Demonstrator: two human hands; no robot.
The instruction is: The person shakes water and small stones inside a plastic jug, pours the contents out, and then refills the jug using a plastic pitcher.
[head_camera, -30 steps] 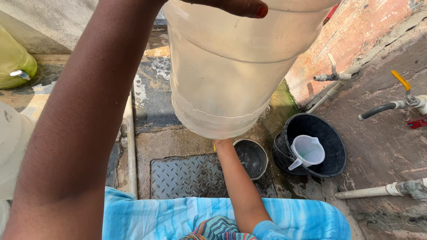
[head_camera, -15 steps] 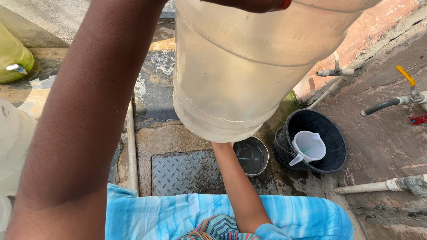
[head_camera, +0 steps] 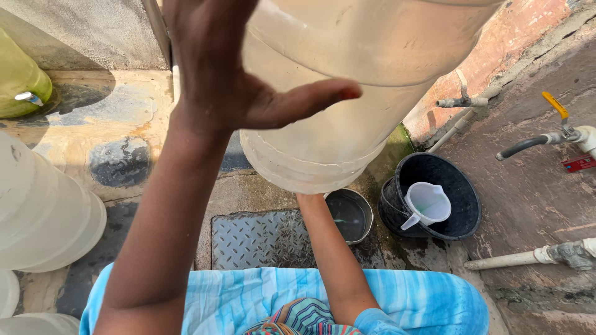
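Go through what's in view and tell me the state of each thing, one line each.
Big jug: lifted, tilted, clear of the ground.
Left hand: open, fingers spread, against the jug's side.
Right hand: under the jug, hidden; grip cannot be told.
Metal pot: upright, a little water inside.
Black bucket: upright, holds a white measuring cup.
Tap: no water running.

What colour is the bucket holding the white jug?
Black. The bucket with the white jug inside shows best in the head view, at right on the ground.
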